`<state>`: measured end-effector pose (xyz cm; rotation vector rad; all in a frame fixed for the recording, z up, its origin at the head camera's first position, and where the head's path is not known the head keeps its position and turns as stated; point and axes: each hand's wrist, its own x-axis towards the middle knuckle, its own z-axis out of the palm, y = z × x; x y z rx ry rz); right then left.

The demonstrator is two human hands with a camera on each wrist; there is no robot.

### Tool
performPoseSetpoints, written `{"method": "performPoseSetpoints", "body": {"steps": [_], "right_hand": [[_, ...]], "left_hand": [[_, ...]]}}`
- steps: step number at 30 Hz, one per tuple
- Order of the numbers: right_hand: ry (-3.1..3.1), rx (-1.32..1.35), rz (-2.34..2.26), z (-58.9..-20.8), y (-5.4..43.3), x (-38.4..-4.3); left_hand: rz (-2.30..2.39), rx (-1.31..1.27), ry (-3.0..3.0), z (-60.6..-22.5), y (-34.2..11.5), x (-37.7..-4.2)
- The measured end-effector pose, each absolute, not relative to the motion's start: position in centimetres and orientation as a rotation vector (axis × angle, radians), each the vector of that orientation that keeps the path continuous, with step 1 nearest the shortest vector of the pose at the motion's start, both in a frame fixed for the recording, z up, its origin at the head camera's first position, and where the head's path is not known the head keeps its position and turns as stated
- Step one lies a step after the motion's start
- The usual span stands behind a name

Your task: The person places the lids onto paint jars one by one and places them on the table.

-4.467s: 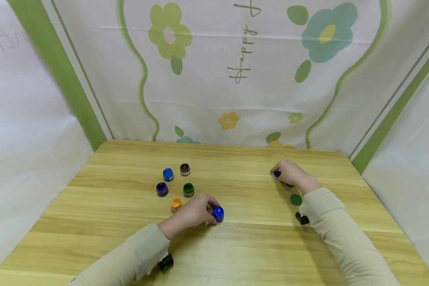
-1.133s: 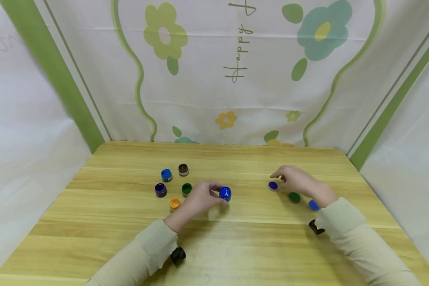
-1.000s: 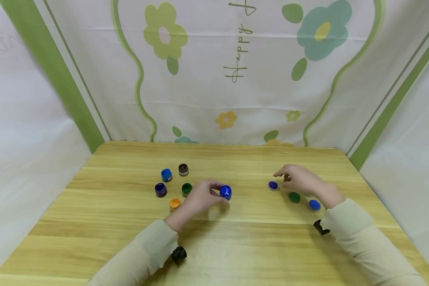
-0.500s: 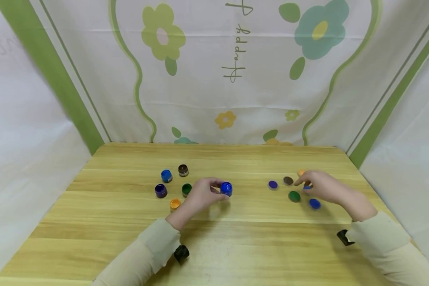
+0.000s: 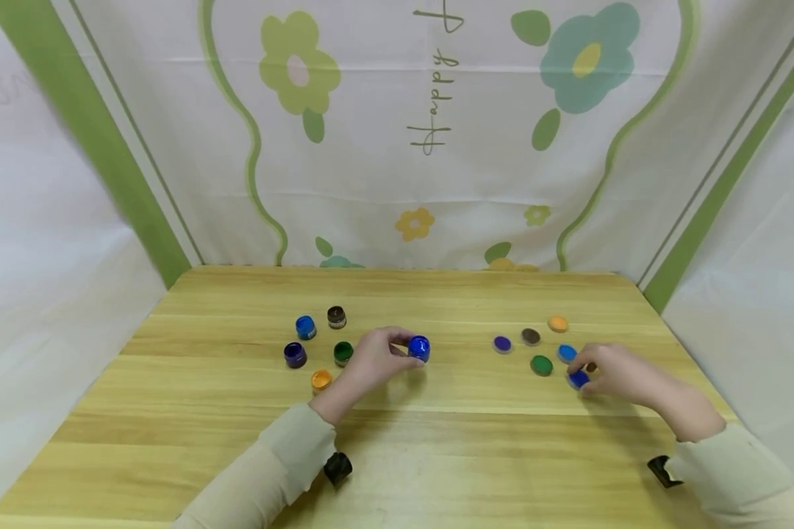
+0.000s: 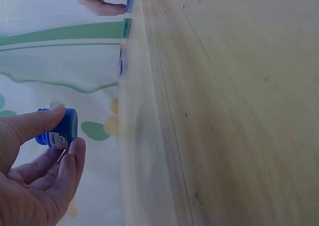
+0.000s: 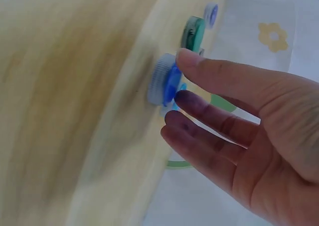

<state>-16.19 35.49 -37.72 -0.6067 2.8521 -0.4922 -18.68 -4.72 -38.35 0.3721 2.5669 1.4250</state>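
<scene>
My left hand pinches a small blue paint jar between thumb and fingers, above the table; its top is off and blue paint shows inside. In the left wrist view the jar lies sideways in the picture, its label facing the camera. My right hand is at a dark blue lid lying on the table. From the right wrist, the thumb and index fingertips are right at the edges of this ridged lid, the other fingers loosely bent.
Left of the held jar stand uncapped paint jars: brown, light blue, purple, green and orange. Around the right hand lie lids: purple, brown, orange, green, light blue.
My left hand has lifted the blue jar and moved it slightly away from me. My right hand has gone from the purple lid, past the other lids, rightward and nearer to the dark blue one.
</scene>
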Motion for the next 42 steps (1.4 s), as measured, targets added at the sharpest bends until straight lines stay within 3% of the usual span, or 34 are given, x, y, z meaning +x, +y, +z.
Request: {"method": "performPoseSetpoints", "body": {"steps": [17,30,42], "right_hand": [[2.891,-0.638,-0.478,-39.2,35.3,-16.4],[2.866,-0.733,-0.494,-36.0,31.5,-17.3],[2.87,-1.04,-0.498,-33.2,26.4,-18.1]], "left_hand": [[1.437,0.384,2.561,-38.5,-5.1,-18.5],[1.458,0.359,2.575,-38.6,-4.9,-18.8],[1.484,0.357,2.552,-38.9,-4.8,-19.0]]}}
